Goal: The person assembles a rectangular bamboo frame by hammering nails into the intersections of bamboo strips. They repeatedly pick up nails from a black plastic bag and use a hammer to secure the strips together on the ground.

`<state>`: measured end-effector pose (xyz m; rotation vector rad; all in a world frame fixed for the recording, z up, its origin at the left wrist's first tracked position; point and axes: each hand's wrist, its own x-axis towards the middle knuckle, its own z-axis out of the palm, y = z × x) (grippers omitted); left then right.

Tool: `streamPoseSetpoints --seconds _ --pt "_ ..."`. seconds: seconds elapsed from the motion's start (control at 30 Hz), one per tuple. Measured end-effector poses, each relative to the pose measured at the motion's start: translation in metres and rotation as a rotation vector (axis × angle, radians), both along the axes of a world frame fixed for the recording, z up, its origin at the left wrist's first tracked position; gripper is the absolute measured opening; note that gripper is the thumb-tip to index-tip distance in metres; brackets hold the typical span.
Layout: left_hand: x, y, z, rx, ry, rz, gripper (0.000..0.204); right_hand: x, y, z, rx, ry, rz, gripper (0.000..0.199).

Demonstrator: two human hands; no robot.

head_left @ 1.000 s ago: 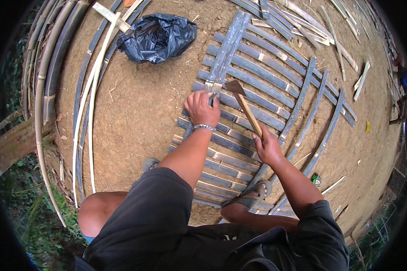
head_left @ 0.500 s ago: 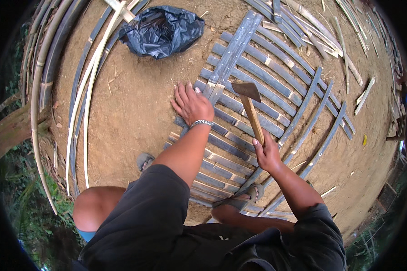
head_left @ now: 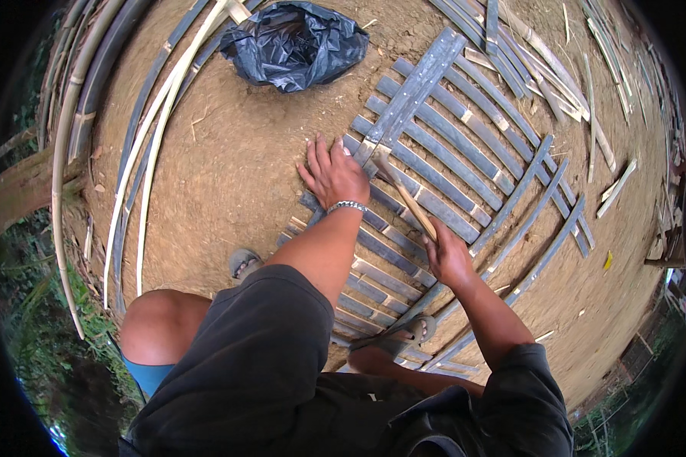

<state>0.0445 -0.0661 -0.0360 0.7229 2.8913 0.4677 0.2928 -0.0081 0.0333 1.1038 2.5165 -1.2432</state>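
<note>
My left hand lies palm down with its fingers stretched out at the left edge of a panel of dark split-bamboo slats. My right hand is wrapped round the lower end of the wooden handle of a hatchet. The hatchet's head is down against the panel, beside the near end of a wide dark bamboo strip that crosses the slats. Little of the blade shows from this angle. Both hands are close together, with the hatchet's head just right of my left fingertips.
A black plastic bag stands open on the dirt ground beyond the panel. Long bamboo strips and poles lie at the left. More split bamboo is piled at the far right. My sandalled foot is at the panel's near end.
My right hand has swung the hatchet down, from raised above the slats to its head at the wide strip's near end. My left hand stays by the same place on the panel.
</note>
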Motion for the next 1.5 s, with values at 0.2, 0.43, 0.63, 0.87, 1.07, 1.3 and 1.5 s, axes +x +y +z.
streamPoseSetpoints --seconds 0.2,0.43,0.63,0.87,1.07,1.3,1.5 --pt "0.000 -0.001 -0.003 0.024 -0.010 0.014 0.037 0.010 -0.006 -0.006 0.163 0.361 0.030 0.044" --pt "-0.001 -0.003 -0.003 0.007 -0.034 0.009 0.037 -0.006 0.004 -0.004 -0.010 0.008 -0.064 0.041" --pt "0.001 -0.001 -0.003 0.054 -0.025 0.023 0.034 0.027 -0.011 -0.026 0.124 0.342 -0.001 0.041" --pt "0.000 -0.003 -0.005 0.045 -0.010 0.009 0.034 0.002 -0.017 -0.009 0.030 0.183 -0.129 0.037" --pt "0.001 -0.003 -0.006 0.049 -0.001 0.005 0.035 -0.012 -0.011 -0.020 -0.023 -0.168 -0.043 0.041" --pt "0.003 -0.001 -0.005 0.053 -0.014 -0.001 0.034 0.022 -0.017 -0.038 0.144 0.317 -0.054 0.045" --pt "0.001 -0.005 -0.005 0.056 -0.037 0.006 0.034 0.004 -0.009 -0.015 0.078 0.136 -0.159 0.032"
